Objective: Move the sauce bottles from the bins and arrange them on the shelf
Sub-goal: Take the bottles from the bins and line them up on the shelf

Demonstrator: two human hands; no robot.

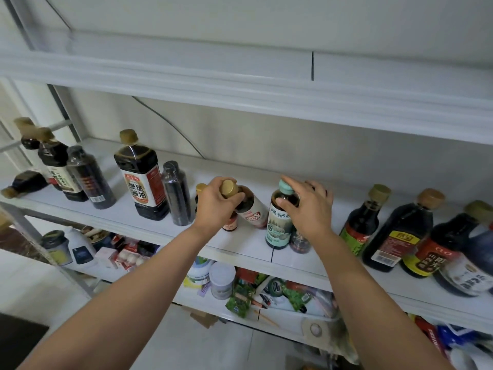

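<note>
A white shelf (248,244) holds several dark sauce bottles in a row. My left hand (213,206) grips the neck of a gold-capped bottle with a white and red label (250,209), tilted toward me over the shelf's middle. My right hand (312,209) holds the neck of a teal-capped bottle with a pale green label (278,225), which stands upright on the shelf. A small red-labelled bottle (230,224) stands just below my left hand. A large square soy bottle (141,177) stands to the left.
More dark bottles crowd the right end (400,231) and the left end (88,177); one lies on its side at far left (25,182). A lower shelf (288,320) holds jars, packets and boxes. An empty upper shelf (240,94) hangs overhead.
</note>
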